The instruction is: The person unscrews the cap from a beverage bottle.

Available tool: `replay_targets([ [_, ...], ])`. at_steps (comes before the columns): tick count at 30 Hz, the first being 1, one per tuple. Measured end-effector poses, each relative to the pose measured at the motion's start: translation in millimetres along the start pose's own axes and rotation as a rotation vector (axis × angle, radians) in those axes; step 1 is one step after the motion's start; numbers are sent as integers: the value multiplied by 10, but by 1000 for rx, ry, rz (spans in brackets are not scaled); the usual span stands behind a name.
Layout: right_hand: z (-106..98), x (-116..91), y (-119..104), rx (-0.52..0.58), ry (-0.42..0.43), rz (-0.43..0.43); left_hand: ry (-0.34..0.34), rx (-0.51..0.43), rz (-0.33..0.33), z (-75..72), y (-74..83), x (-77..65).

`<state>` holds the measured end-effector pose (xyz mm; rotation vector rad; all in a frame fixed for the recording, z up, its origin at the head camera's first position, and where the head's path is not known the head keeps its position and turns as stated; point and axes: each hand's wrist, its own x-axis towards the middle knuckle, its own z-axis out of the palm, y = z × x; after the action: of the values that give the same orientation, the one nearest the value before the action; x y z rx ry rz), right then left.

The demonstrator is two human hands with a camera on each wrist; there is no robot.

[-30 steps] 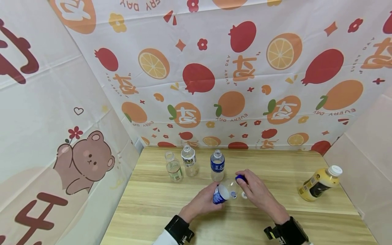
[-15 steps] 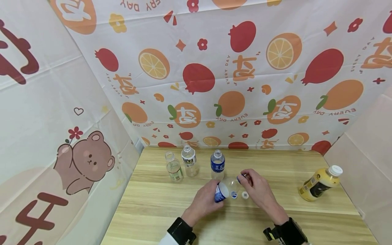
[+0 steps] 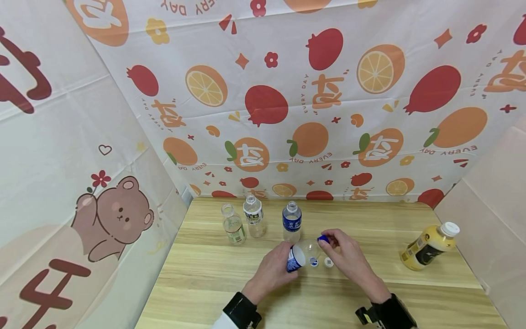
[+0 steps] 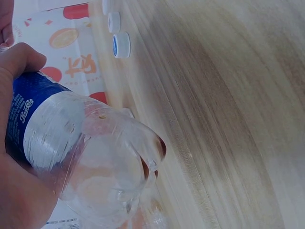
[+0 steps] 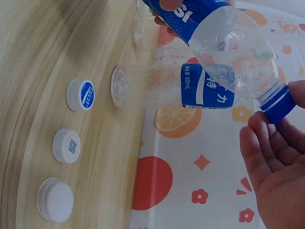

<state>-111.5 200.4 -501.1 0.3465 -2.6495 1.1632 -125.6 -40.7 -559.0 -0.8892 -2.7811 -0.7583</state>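
My left hand (image 3: 271, 269) grips a clear plastic Pepsi bottle (image 4: 90, 148) around its blue label (image 3: 294, 258). The bottle is held tilted above the table, its neck toward my right hand (image 3: 349, 258). On the neck sits a blue cap (image 5: 278, 104), which the right thumb and fingers pinch. Beneath the bottle, a white cap with a blue top (image 5: 81, 95) and a white cap with a printed code (image 5: 66, 145) lie on the table. A larger white cap (image 5: 56, 200) is beside them in the right wrist view.
Behind my hands stands an uncapped bottle with a blue label (image 3: 291, 222). Two more uncapped clear bottles, one white-labelled (image 3: 254, 217) and one green-labelled (image 3: 234, 225), are at the back left. A yellow bottle with a white lid (image 3: 429, 246) stands at the right of the wooden table (image 3: 197, 283).
The left hand and the Pepsi bottle have shifted slightly. My right fingers have changed position around the blue cap, which was less visible half a second ago. The other bottles have stayed put.
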Motion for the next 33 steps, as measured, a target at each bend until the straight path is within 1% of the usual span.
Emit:
replay_targets([
  [6, -13, -17, 8, 10, -3, -46, 5, -11, 11, -4, -16, -5],
  [15, -34, -35, 23, 86, -26, -126, -23, -45, 13, 5, -43, -8],
  [21, -33, -39, 44, 83, -32, -182, -23, -47, 31, 15, -65, -16],
  [22, -31, -39, 43, 80, -34, -176, -22, -43, 33, 16, -68, -17],
  [24, -24, -39, 34, 72, -40, -125, -16, -23, 40, 20, -70, -15],
  [29, -3, -13, -13, 40, -34, 81, 25, 56, 61, 36, -75, -1],
  [31, -1, -2, -31, 20, -23, 126, 45, 83, 67, 40, -74, 7],
  [33, 3, 4, -40, -5, -14, 148, 61, 102, 71, 42, -73, 14],
])
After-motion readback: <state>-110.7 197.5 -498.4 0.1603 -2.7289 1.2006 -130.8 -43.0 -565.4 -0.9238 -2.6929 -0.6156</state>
